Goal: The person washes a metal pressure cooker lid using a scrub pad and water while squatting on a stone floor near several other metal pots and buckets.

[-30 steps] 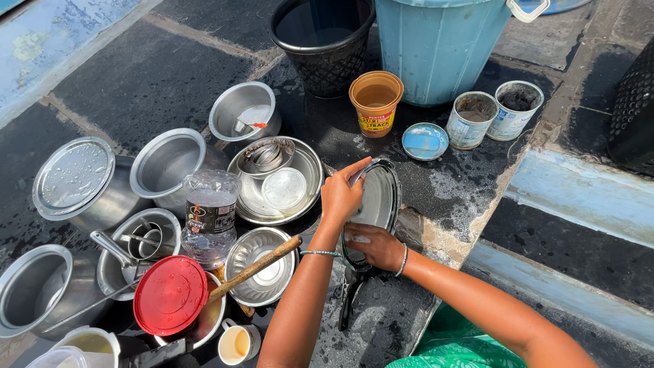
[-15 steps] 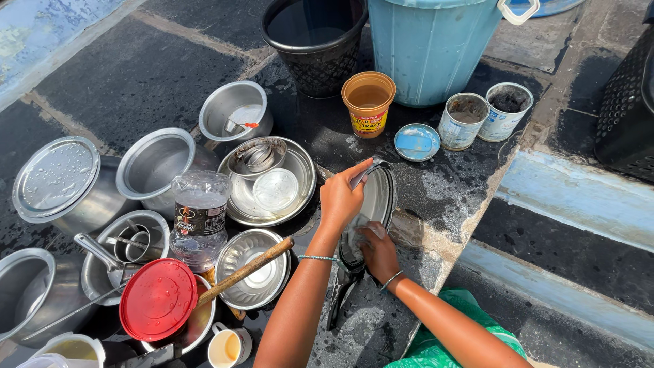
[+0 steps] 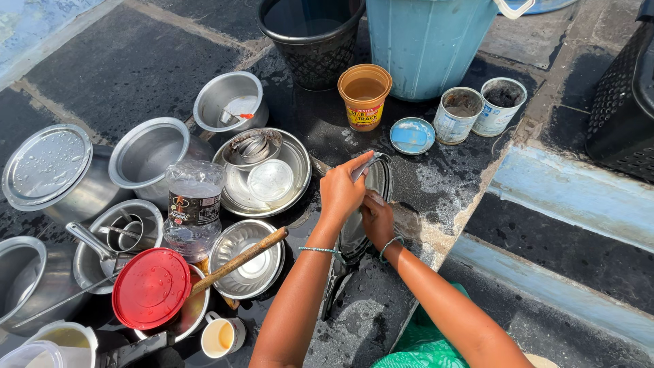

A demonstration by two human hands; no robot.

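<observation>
The left hand (image 3: 340, 193) has its fingers clamped on the upper rim of a round, dark-edged metal frying pan (image 3: 371, 204), holding it tilted on edge on the wet dark stone floor (image 3: 436, 177). The right hand (image 3: 378, 218) presses against the pan's pale inner face with fingers closed together; whether they hold a scrubber cannot be told. The pan stands just right of the wide steel plate (image 3: 300, 170) and below the small blue lid (image 3: 412, 135).

To scrub well, the left hand should likely keep a firm pinch on the rim so the slippery pan does not skid, while the right works in small circles out to the edge.

The pan's black handle (image 3: 334, 293) points down toward the person, so its long axis runs from the bottom of the view up and slightly right, with the open face turned to the right
</observation>
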